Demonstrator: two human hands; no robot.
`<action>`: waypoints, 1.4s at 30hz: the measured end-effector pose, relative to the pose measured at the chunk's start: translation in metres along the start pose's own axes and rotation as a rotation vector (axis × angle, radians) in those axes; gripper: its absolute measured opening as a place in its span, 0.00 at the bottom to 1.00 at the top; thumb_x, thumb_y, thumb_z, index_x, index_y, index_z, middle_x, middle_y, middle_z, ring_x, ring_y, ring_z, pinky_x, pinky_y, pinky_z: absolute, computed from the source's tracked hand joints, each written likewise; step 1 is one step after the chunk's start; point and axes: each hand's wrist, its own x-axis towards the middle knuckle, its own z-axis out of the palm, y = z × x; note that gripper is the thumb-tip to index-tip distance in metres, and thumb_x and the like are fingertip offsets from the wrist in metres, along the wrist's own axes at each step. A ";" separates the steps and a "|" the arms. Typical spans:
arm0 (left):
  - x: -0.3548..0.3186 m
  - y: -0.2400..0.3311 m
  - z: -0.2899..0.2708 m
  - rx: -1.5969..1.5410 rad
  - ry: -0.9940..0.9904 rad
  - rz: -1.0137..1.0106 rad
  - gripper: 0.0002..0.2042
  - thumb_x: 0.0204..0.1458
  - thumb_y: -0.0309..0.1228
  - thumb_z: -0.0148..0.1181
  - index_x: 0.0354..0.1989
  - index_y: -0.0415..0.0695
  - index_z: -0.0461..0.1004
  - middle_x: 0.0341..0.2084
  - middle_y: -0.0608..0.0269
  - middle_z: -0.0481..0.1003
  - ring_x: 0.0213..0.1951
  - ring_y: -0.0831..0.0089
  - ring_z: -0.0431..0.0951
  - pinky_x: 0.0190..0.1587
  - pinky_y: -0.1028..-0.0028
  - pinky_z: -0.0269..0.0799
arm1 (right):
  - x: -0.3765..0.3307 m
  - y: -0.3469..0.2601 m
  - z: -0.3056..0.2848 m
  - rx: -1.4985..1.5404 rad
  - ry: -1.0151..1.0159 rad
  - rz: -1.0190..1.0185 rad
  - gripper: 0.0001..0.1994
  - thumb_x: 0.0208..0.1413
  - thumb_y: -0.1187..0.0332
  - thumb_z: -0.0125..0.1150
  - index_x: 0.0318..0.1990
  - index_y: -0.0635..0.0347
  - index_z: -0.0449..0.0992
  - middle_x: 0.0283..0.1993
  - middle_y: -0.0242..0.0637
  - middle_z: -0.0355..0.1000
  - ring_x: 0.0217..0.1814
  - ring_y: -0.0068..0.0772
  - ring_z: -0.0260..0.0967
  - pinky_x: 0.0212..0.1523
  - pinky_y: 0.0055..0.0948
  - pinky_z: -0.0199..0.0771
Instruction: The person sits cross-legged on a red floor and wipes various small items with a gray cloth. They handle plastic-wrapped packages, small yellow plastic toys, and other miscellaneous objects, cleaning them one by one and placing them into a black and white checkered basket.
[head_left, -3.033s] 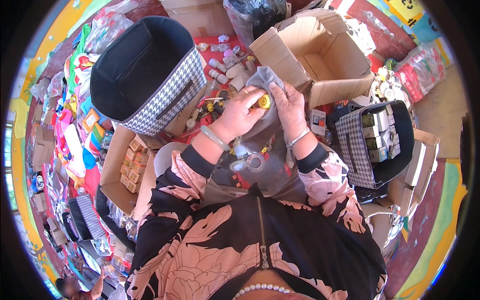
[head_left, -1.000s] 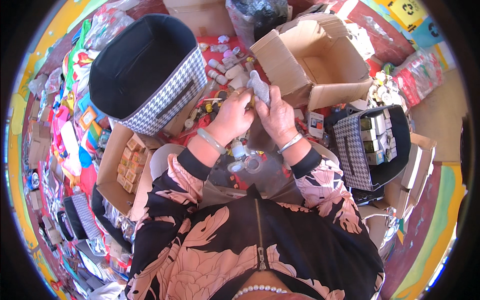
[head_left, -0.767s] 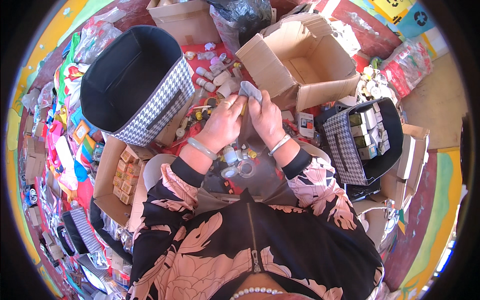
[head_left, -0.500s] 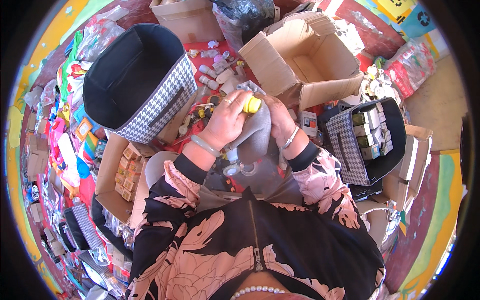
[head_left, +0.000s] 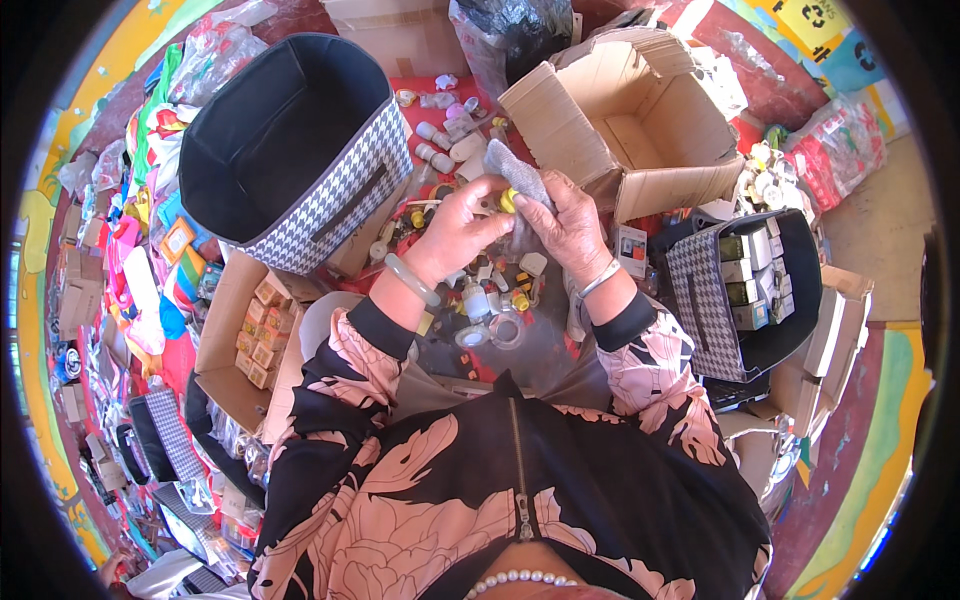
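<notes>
In front of my chest, my two hands meet over a small round yellow piece (head_left: 508, 200), whose kind I cannot make out. My left hand (head_left: 458, 232) curls its fingers and thumb around one side of it. Pinched in my right hand (head_left: 574, 224) is a grey cloth (head_left: 517, 174), bunched up and pressed against the yellow piece, hiding part of it. Beneath my hands lie a clear jar-like ring (head_left: 506, 330), a small pale bottle (head_left: 475, 302) and several little yellow and black parts (head_left: 519, 299).
A large black-lined houndstooth bin (head_left: 335, 215) stands at the left, an open cardboard box (head_left: 640, 190) ahead on the right. A smaller houndstooth bin (head_left: 700, 310) holds several small boxes. At left, a carton (head_left: 225, 375) contains small orange boxes. White cylindrical pieces (head_left: 434, 157) lie ahead.
The grey cloth, earlier hanging down below my hands, is now gathered upward in my right hand. The yellow piece has turned and shows less. My hands have spread slightly, uncovering the small parts below.
</notes>
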 end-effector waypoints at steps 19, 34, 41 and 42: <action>-0.003 -0.003 0.008 0.573 0.052 0.123 0.15 0.37 0.24 0.57 0.37 0.37 0.67 0.31 0.49 0.73 0.34 0.54 0.74 0.36 0.65 0.69 | -0.005 0.008 0.012 -0.378 0.031 0.168 0.12 0.53 0.59 0.53 0.36 0.60 0.68 0.27 0.52 0.69 0.28 0.55 0.69 0.28 0.40 0.70; 0.001 -0.001 0.000 0.072 0.115 -0.162 0.20 0.41 0.19 0.58 0.46 0.37 0.68 0.34 0.62 0.74 0.36 0.75 0.74 0.40 0.75 0.69 | -0.005 0.012 0.002 -0.235 -0.063 -0.060 0.22 0.54 0.60 0.53 0.52 0.66 0.64 0.48 0.48 0.66 0.45 0.44 0.69 0.45 0.35 0.69; -0.004 -0.007 -0.003 0.307 0.029 0.001 0.20 0.38 0.22 0.58 0.45 0.36 0.70 0.32 0.57 0.75 0.32 0.73 0.75 0.38 0.75 0.69 | -0.013 0.004 0.020 -0.456 0.009 0.123 0.17 0.56 0.58 0.45 0.41 0.66 0.67 0.33 0.55 0.69 0.35 0.57 0.69 0.35 0.44 0.69; -0.004 -0.008 -0.004 0.364 0.015 0.080 0.20 0.38 0.22 0.58 0.45 0.36 0.70 0.32 0.58 0.76 0.32 0.74 0.75 0.38 0.75 0.69 | -0.012 0.009 0.020 -0.428 0.033 0.164 0.18 0.57 0.57 0.45 0.39 0.67 0.68 0.30 0.55 0.69 0.34 0.57 0.69 0.34 0.44 0.69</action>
